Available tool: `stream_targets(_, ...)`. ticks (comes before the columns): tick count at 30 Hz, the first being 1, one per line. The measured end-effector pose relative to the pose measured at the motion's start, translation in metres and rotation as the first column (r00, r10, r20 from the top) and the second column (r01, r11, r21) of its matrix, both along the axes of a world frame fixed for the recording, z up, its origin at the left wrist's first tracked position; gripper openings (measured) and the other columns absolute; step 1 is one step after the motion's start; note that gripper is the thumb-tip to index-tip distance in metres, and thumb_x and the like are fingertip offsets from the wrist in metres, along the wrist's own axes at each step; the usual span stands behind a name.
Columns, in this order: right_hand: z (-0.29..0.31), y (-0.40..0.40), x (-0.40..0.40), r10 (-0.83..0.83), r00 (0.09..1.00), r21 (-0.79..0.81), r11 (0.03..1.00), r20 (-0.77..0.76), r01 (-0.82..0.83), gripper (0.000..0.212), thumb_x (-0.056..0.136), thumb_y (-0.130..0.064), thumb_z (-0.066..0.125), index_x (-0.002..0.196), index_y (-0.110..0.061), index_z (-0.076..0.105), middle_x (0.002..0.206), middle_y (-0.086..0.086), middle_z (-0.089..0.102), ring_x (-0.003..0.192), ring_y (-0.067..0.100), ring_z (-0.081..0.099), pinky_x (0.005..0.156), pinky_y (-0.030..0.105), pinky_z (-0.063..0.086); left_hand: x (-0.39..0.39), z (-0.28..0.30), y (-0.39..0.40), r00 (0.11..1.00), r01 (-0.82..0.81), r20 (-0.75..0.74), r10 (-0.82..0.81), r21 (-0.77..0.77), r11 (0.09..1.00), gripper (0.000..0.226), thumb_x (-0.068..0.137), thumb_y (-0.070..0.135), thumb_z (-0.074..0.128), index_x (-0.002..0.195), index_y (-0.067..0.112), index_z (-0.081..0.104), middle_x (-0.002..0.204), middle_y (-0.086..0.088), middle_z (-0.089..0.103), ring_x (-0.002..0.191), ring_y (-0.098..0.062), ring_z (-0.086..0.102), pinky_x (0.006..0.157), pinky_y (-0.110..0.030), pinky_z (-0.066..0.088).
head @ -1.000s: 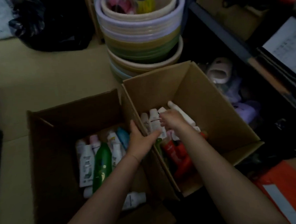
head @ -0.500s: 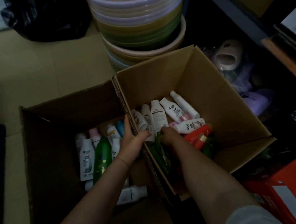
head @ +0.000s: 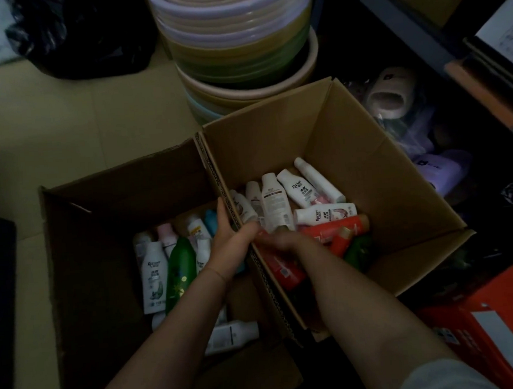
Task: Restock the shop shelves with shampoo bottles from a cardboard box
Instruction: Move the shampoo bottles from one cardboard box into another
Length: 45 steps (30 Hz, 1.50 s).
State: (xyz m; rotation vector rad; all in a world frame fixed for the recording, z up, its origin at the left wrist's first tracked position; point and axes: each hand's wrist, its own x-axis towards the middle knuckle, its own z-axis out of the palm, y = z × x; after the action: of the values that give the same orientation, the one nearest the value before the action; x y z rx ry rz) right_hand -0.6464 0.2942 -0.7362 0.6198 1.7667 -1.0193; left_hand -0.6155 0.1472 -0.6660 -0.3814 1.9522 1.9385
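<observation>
Two boxes: left hand (head: 233,244) grips right box's (head: 378,167) left wall; right hand (head: 286,241) among red bottles (head: 333,230), fingers unclear; pull one bottle by neck, keep wall braced

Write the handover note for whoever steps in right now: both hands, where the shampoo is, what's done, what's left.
Left hand: grips the shared cardboard edge between the two boxes, thumb over the rim.
Right hand: down inside the right box among the bottles; too dark to tell whether it grips one.
Stock: right box holds white bottles at the back, red bottles in front. Left box holds white bottles and a green bottle.
Done: nothing seen out of the boxes.
Left: lift bottles out and shelve them.
</observation>
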Motion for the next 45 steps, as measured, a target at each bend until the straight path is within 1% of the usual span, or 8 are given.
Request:
stream_targets(2, -0.014, 0.007, 0.009, -0.027, 0.988, -0.005, 1.000, 0.153, 0.029, 0.104, 0.065, -0.078, 0.069, 0.142, -0.015, 0.039, 0.131, 0.016, 0.058, 0.110, 0.037, 0.059, 0.095, 0.049, 0.048, -0.001, 0.002, 0.001, 1.000, -0.002, -0.002, 0.002, 0.002, 1.000, 0.086, 0.092, 0.009, 0.064, 0.157, 0.037, 0.014, 0.149, 0.002, 0.044, 0.125, -0.015, 0.050, 0.104, -0.033, 0.044)
stream_targets(6, -0.036, 0.018, 0.002, -0.113, 0.964, -0.094, 0.986, 0.240, 0.139, 0.127, 0.036, -0.086, 0.078, 0.139, -0.019, 0.043, 0.129, 0.016, 0.060, 0.112, 0.038, 0.060, 0.100, 0.055, 0.045, -0.001, -0.001, -0.001, 1.000, 0.020, 0.022, -0.020, -0.002, 1.000, 0.090, 0.091, 0.013, 0.067, 0.157, 0.039, 0.012, 0.147, 0.004, 0.046, 0.121, -0.014, 0.053, 0.089, -0.023, 0.047)
stream_targets(18, -0.008, -0.004, 0.009, -0.161, 0.971, -0.092, 0.980, 0.175, 0.179, 0.123, 0.045, -0.098, 0.058, 0.139, -0.020, 0.043, 0.130, 0.014, 0.058, 0.117, 0.035, 0.057, 0.105, 0.053, 0.040, -0.001, -0.009, -0.004, 0.998, 0.013, 0.057, -0.014, 0.024, 1.000, 0.094, 0.088, 0.024, 0.072, 0.155, 0.046, 0.010, 0.151, 0.005, 0.043, 0.128, -0.019, 0.051, 0.108, -0.046, 0.045)
stream_targets(21, -0.001, -0.002, 0.011, -0.135, 0.976, -0.150, 0.975, 0.173, 0.162, 0.106, 0.061, -0.086, 0.062, 0.139, -0.016, 0.044, 0.122, 0.012, 0.062, 0.109, 0.031, 0.060, 0.096, 0.046, 0.047, -0.002, -0.013, -0.005, 0.999, 0.014, 0.052, -0.015, 0.020, 1.000, 0.094, 0.079, 0.033, 0.073, 0.151, 0.053, 0.016, 0.149, 0.007, 0.047, 0.127, -0.018, 0.053, 0.107, -0.046, 0.046)
stream_targets(29, -0.004, 0.001, 0.017, -0.231, 0.969, -0.200, 0.949, 0.091, 0.245, 0.095, 0.053, -0.072, 0.081, 0.129, -0.023, 0.054, 0.117, 0.011, 0.067, 0.108, 0.032, 0.063, 0.094, 0.049, 0.050, -0.005, -0.018, -0.004, 0.999, 0.017, 0.047, -0.018, 0.032, 0.999, 0.099, 0.076, 0.034, 0.073, 0.154, 0.047, 0.014, 0.150, 0.007, 0.046, 0.130, -0.015, 0.052, 0.110, -0.044, 0.044)
stream_targets(33, 0.000, 0.002, 0.013, -0.272, 0.953, -0.252, 0.920, 0.137, 0.299, 0.112, 0.036, -0.055, 0.093, 0.133, -0.017, 0.053, 0.115, 0.012, 0.070, 0.106, 0.031, 0.066, 0.088, 0.044, 0.052, -0.005, -0.017, -0.004, 0.998, 0.028, 0.051, -0.031, 0.050, 0.998, 0.102, 0.073, 0.031, 0.071, 0.154, 0.047, 0.011, 0.131, 0.014, 0.056, 0.116, -0.010, 0.058, 0.101, -0.038, 0.049)
stream_targets(40, 0.049, -0.003, -0.015, -0.405, 0.913, -0.381, 0.851, -0.041, 0.361, 0.050, 0.079, -0.028, 0.074, 0.124, -0.016, 0.055, 0.102, 0.010, 0.069, 0.091, 0.026, 0.067, 0.077, 0.038, 0.052, -0.007, -0.017, -0.005, 0.997, 0.048, 0.054, -0.052, 0.084, 0.995, 0.114, 0.063, 0.050, 0.079, 0.154, 0.048, 0.010, 0.145, 0.006, 0.048, 0.125, -0.017, 0.055, 0.106, -0.048, 0.047)
stream_targets(45, 0.119, -0.012, -0.034, -0.615, 0.752, -0.558, 0.720, -0.238, 0.412, 0.014, 0.093, -0.022, 0.062, 0.104, -0.013, 0.060, 0.081, 0.006, 0.071, 0.071, 0.019, 0.069, 0.070, 0.034, 0.058, 0.004, 0.003, -0.014, 0.994, 0.066, 0.091, -0.064, -0.023, 0.998, 0.120, 0.060, 0.079, 0.073, 0.157, 0.038, 0.015, 0.153, 0.007, 0.041, 0.135, -0.016, 0.045, 0.113, -0.045, 0.039)
